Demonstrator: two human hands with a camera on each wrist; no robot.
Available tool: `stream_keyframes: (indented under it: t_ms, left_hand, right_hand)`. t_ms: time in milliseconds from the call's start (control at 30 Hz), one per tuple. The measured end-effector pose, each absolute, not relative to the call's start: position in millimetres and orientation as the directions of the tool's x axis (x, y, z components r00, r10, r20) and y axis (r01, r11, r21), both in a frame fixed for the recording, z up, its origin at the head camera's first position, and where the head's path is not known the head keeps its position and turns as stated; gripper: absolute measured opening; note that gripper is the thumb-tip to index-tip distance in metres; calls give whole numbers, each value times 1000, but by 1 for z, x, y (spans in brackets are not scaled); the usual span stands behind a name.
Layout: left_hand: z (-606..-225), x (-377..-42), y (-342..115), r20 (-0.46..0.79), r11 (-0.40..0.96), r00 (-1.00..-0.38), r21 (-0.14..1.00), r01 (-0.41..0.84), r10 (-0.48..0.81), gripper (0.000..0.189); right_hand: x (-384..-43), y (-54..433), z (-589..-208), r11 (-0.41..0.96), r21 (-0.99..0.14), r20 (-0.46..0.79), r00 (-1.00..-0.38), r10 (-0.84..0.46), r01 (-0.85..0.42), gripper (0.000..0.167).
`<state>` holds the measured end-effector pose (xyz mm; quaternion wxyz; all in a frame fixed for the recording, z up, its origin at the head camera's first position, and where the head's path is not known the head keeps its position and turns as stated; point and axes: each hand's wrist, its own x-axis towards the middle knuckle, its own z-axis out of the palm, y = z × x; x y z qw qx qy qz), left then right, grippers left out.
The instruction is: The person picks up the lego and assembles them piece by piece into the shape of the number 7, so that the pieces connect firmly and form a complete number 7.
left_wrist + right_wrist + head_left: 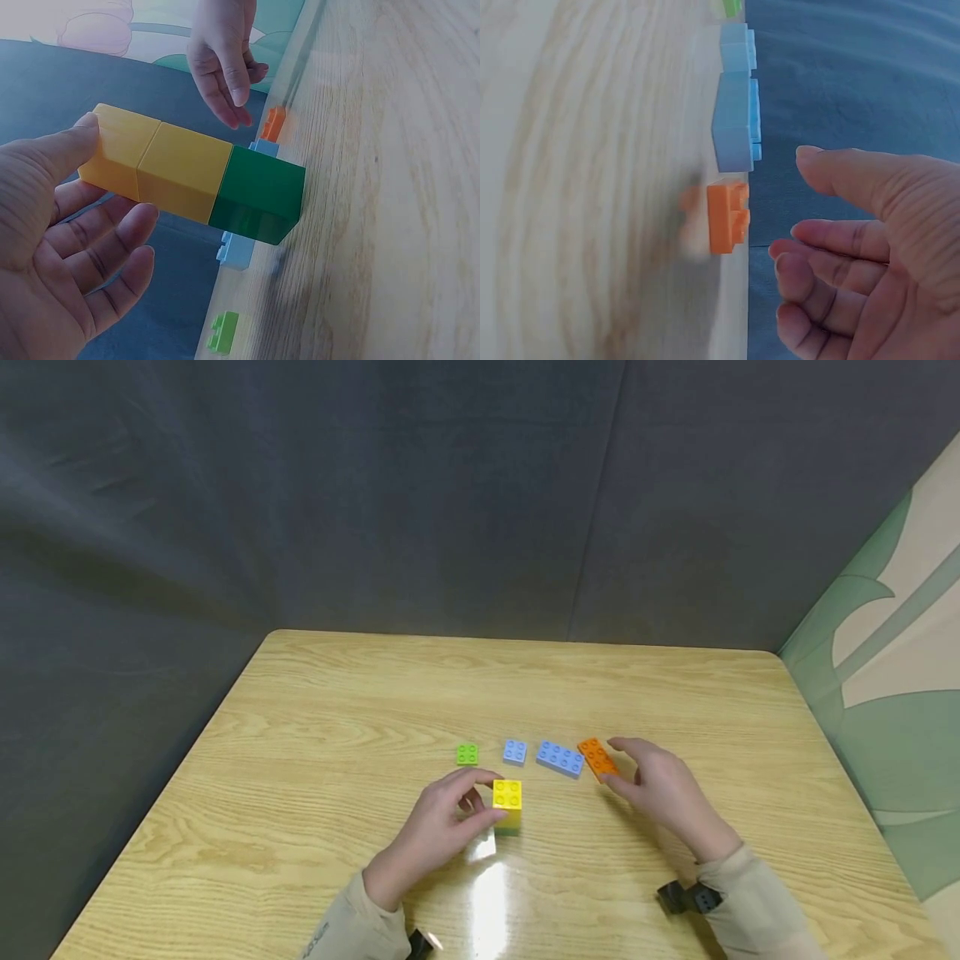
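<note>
My left hand (441,818) pinches a stack of building blocks by its top between thumb and forefinger. Two yellow blocks (186,171) make up the upper part, and a green block (259,195) forms the bottom. Whether its base touches the table is hard to tell. Over at the right, my right hand (663,785) hovers beside a flat orange block (597,758), thumb and fingers apart and nothing between them. In the right wrist view this orange block (726,217) lies on the table, away from the fingertips.
Beyond the stack lie a long blue block (560,759), a small blue block (514,752) and a small lime green block (467,754), in a rough row with the orange one. The wooden table (337,693) meets dark cloth (450,510) at its far edge.
</note>
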<state>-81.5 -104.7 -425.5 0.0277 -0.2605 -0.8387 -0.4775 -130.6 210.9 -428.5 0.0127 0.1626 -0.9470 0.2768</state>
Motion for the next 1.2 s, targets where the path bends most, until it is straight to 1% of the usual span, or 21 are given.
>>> stream_keyframes:
  t_ms: [267, 500, 700, 1200]
  left_hand:
    - [-426, -82, -105, 310, 397, -855, 784, 477, 416, 37]
    - [-425, -81, -105, 306, 402, -857, 783, 474, 415, 38]
    - [-425, -81, -104, 301, 403, -859, 786, 469, 413, 37]
    - [-426, -82, -105, 300, 397, -859, 790, 468, 415, 37]
  right_hand:
    - [-133, 209, -433, 828, -476, 111, -954, -278, -296, 53]
    - [-136, 206, -436, 865, -442, 53, -969, -240, -238, 60]
    - [-137, 205, -437, 880, -428, 28, -976, -218, -208, 61]
    - [-140, 204, -442, 887, -414, 15, -976, -216, -202, 62]
